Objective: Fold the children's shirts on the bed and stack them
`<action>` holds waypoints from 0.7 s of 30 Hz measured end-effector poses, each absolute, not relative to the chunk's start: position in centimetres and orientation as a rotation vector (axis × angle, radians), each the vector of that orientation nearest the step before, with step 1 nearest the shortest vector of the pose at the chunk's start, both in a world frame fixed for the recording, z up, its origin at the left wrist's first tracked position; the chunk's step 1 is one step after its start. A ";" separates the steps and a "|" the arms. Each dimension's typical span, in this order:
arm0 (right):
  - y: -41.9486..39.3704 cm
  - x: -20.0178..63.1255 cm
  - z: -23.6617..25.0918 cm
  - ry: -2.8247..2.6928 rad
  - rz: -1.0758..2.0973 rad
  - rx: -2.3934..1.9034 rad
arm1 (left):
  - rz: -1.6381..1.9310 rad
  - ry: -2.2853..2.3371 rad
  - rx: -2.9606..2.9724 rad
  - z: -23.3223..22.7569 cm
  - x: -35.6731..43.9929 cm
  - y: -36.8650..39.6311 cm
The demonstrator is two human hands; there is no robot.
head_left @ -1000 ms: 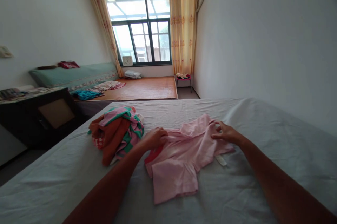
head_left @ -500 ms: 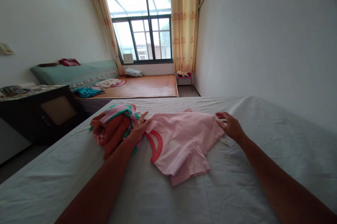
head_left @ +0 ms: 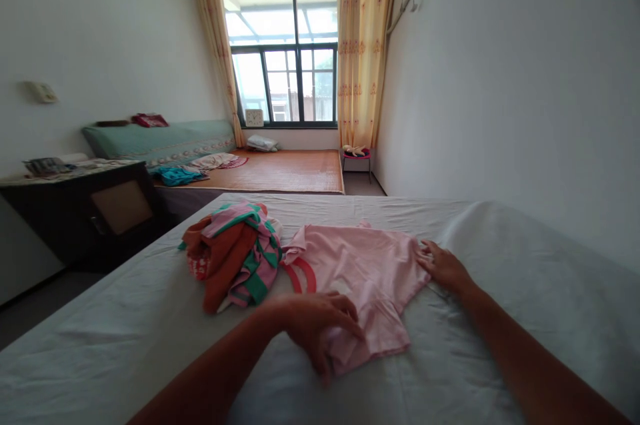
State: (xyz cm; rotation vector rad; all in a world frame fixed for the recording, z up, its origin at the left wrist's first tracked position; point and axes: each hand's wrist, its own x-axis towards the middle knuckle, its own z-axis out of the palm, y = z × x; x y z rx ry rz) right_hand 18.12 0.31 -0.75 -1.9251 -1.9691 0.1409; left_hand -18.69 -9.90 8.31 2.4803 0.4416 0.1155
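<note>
A pink short-sleeved T-shirt (head_left: 360, 258) with a red neckband lies on the white-sheeted bed in front of me, its neckline facing left. My left hand (head_left: 325, 325) hovers over or touches the near sleeve, thumb and fingers apart. At the hem on the right side, my right hand (head_left: 443, 268) rests its spread fingers against the fabric, which is wrinkled there. Left of the T-shirt sits a rumpled pile of clothes (head_left: 233, 252) in rust-orange, pink and green.
The white sheet (head_left: 125, 345) covers the bed around the clothes. Beyond it is another bed with a brown mat (head_left: 290, 168). A dark cabinet (head_left: 100, 212) stands at the left, a small pink-rimmed stool (head_left: 357, 155) by the curtain. A wall runs along the right.
My left hand has left the far shoulder by the pile and come nearer, to the near sleeve. The far sleeve now lies folded and loose. My right hand stays by the hem.
</note>
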 end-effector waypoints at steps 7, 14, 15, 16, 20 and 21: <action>0.2 19.4 -0.2 -1.824 0.423 -1.859 | 0.219 0.668 2.466 8.3 -18.6 -10.1; -3.5 18.6 5.4 -1.376 1.179 -1.141 | 0.506 0.800 2.171 10.4 -20.1 -9.4; -4.2 18.6 6.4 -1.337 1.164 -1.060 | 0.577 0.781 2.092 11.0 -20.5 -9.6; -5.0 18.6 7.5 -1.317 1.126 -1.005 | 0.661 0.765 2.000 11.7 -20.9 -9.9; -7.0 18.2 11.6 -1.301 0.897 -0.894 | 1.009 0.743 1.616 14.3 -22.2 -10.1; -6.9 17.9 12.4 -1.294 0.866 -0.877 | 1.072 0.741 1.561 14.6 -22.4 -9.7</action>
